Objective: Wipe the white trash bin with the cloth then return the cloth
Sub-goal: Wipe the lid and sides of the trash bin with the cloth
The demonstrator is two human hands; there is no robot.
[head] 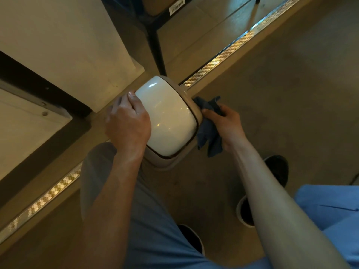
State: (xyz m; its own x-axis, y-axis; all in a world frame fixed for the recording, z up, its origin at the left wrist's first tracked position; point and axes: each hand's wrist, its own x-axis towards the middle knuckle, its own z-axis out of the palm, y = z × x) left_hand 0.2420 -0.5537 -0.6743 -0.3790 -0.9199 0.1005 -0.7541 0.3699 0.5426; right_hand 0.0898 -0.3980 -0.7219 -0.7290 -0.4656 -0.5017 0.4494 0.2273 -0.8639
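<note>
Head view: the small white plastic trash bin with a rounded shiny lid [167,117] stands on the tan floor [272,94], right by the shiny metal floor strip [229,53] & close to the pale cabinet corner [93,61]. The left hand [127,124] curls its fingers over the lid's left edge, prob. to keep the bin from moving. The right hand [226,123] grips the dark blue crumpled cloth [210,125], pressed on the bin's right side under the lid rim. Wiping looks underway; how much is clean can't be told. Putting the cloth back isn't done yet. Left is tight: cabinet. A black metal leg [155,43] stands behind. Right has lots of open floor.
</note>
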